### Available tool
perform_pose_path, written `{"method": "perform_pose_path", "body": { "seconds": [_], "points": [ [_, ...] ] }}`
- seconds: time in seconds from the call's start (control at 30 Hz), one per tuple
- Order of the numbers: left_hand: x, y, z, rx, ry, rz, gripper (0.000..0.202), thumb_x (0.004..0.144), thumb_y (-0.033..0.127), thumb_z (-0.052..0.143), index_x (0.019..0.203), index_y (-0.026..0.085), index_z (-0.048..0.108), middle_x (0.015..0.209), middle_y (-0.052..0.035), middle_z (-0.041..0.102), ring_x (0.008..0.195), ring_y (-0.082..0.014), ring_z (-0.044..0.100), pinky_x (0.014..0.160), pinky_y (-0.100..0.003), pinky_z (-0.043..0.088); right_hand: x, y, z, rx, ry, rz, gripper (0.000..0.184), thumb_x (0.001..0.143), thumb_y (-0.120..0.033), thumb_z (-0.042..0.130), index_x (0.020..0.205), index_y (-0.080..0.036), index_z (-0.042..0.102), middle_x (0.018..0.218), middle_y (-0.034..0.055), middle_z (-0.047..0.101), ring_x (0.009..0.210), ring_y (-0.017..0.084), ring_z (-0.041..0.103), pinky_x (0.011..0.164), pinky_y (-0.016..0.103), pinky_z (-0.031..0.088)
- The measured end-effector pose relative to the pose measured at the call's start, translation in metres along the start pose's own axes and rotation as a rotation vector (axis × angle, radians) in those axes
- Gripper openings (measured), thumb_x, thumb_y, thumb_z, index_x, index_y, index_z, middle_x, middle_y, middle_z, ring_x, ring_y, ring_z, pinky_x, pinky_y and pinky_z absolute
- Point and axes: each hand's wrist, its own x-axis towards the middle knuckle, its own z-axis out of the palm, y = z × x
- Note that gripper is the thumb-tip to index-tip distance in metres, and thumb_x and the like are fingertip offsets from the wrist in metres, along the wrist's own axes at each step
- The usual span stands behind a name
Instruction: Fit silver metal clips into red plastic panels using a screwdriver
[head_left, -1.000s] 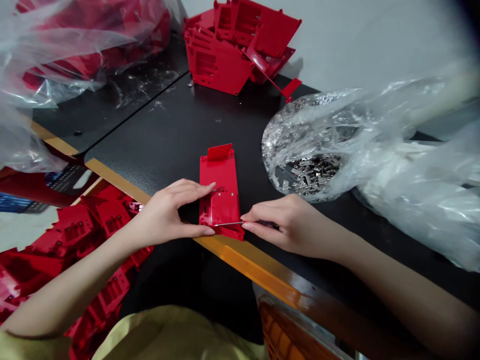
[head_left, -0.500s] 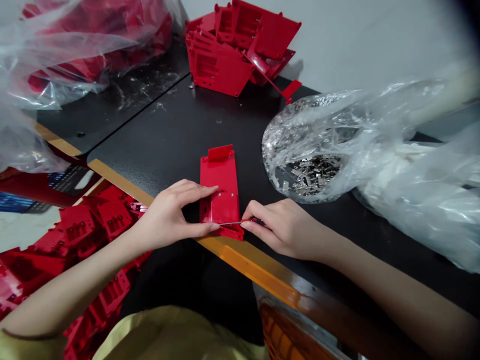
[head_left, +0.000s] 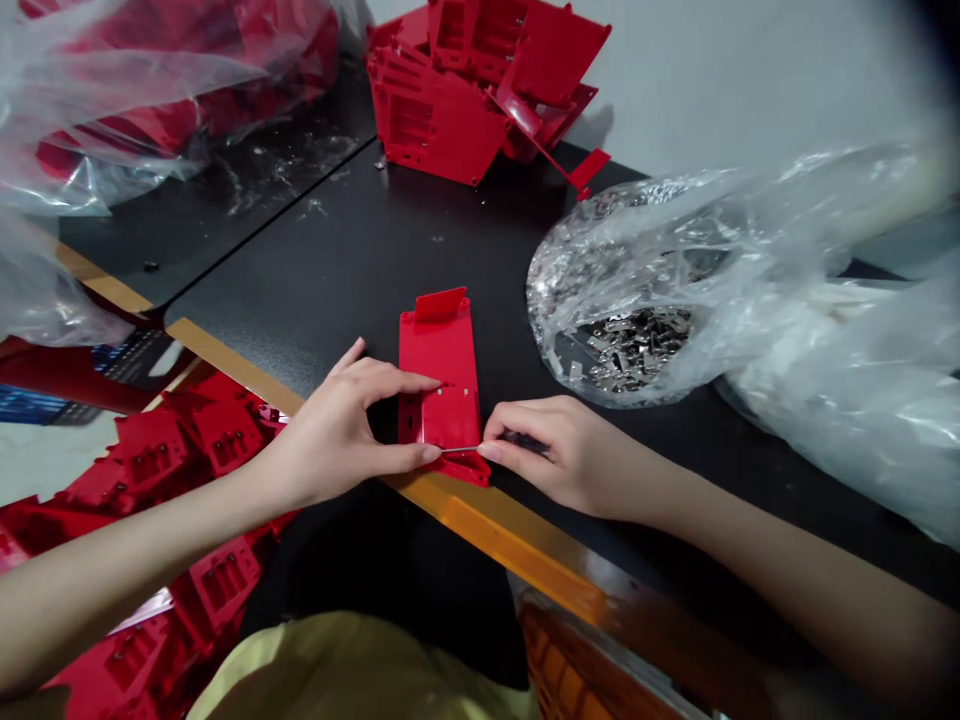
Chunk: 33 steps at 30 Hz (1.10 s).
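Note:
A flat red plastic part (head_left: 442, 360) lies on the black table (head_left: 322, 270) near its front edge. My left hand (head_left: 345, 430) grips the part's near left side between thumb and forefinger. My right hand (head_left: 547, 450) is closed in a pinch on a thin metal pin (head_left: 459, 450), whose tip rests along the part's near edge. The two thumbs almost meet at that edge.
A clear bag of small metal clips (head_left: 637, 300) lies open to the right. A stack of red plastic parts (head_left: 480, 90) stands at the back. More red parts (head_left: 150, 460) fill a bin at lower left, and bagged red parts (head_left: 150, 90) sit upper left.
My right hand has slid the pin a little leftward along the part's near edge. My left forefinger has lifted slightly; the red part stays put.

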Motion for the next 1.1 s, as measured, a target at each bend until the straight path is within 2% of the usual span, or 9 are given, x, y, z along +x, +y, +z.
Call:
{"method": "perform_pose_path", "body": {
  "seconds": [0.23,0.37,0.47,0.6,0.7,0.8,0.9,1.1],
  "points": [
    [0.012,0.008,-0.003,-0.039,-0.140,-0.096,0.040,0.074,0.040,0.071,0.106,0.025,0.053,0.111,0.0016,0.064,0.112,-0.0221,0.054,0.117,-0.058,0.000,0.010,-0.009,-0.012,0.189,-0.213,0.303,0.027,0.092,-0.037,0.054,0.073,-0.017,0.060,0.060,-0.0056,0.050,0.052,0.007,0.036,0.050,0.023,0.026],
    [0.020,0.010,-0.002,0.066,-0.163,-0.124,0.040,0.068,0.039,0.073,0.100,0.024,0.053,0.101,0.0005,0.060,0.106,-0.0245,0.052,0.113,-0.059,0.014,0.015,-0.010,-0.016,0.260,-0.307,0.372,0.029,0.091,-0.039,0.052,0.071,-0.018,0.054,0.064,-0.0052,0.049,0.057,0.008,0.037,0.053,0.023,0.029],
    [0.022,0.009,-0.001,0.111,-0.160,-0.138,0.043,0.065,0.040,0.074,0.099,0.024,0.054,0.100,-0.0016,0.060,0.107,-0.0271,0.051,0.108,-0.059,0.022,0.017,-0.010,-0.015,0.281,-0.331,0.423,0.029,0.089,-0.040,0.052,0.071,-0.018,0.053,0.064,-0.0051,0.047,0.059,0.008,0.036,0.053,0.023,0.029],
    [0.017,0.004,-0.007,0.067,-0.196,-0.059,0.042,0.074,0.047,0.066,0.108,0.025,0.055,0.111,-0.0031,0.062,0.112,-0.0273,0.052,0.109,-0.056,0.025,0.011,-0.009,-0.013,0.346,-0.250,0.424,0.029,0.089,-0.042,0.054,0.073,-0.017,0.054,0.063,-0.0057,0.042,0.058,0.008,0.035,0.052,0.023,0.027],
    [0.009,0.002,-0.016,0.066,-0.167,0.025,0.037,0.086,0.044,0.055,0.118,0.026,0.054,0.116,-0.0039,0.062,0.114,-0.0252,0.054,0.109,-0.051,0.029,-0.004,-0.005,-0.014,0.341,-0.053,0.392,0.030,0.091,-0.043,0.052,0.077,-0.017,0.059,0.062,-0.0048,0.047,0.057,0.008,0.040,0.052,0.022,0.031],
    [0.004,0.004,-0.023,0.107,-0.078,0.093,0.036,0.092,0.036,0.049,0.126,0.024,0.051,0.120,-0.0057,0.060,0.115,-0.0234,0.054,0.105,-0.044,0.037,-0.025,-0.001,-0.014,0.218,0.153,0.255,0.022,0.092,-0.037,0.054,0.087,-0.019,0.066,0.072,-0.0016,0.062,0.063,0.009,0.054,0.059,0.022,0.040],
    [0.004,0.007,-0.023,0.109,-0.045,0.165,0.038,0.092,0.034,0.052,0.128,0.022,0.052,0.125,-0.0065,0.058,0.116,-0.0229,0.053,0.102,-0.038,0.042,-0.040,0.002,-0.008,0.105,0.191,0.144,0.015,0.091,-0.029,0.059,0.094,-0.020,0.071,0.086,0.0003,0.071,0.076,0.010,0.064,0.070,0.021,0.046],
    [0.017,0.014,-0.011,0.123,-0.118,0.222,0.052,0.088,0.044,0.061,0.132,0.020,0.051,0.130,-0.0087,0.056,0.121,-0.0246,0.051,0.103,-0.037,0.040,-0.039,0.009,0.002,0.054,0.171,0.041,0.018,0.093,-0.026,0.059,0.101,-0.019,0.074,0.085,0.0024,0.071,0.074,0.010,0.064,0.067,0.020,0.047]
  ]
}}
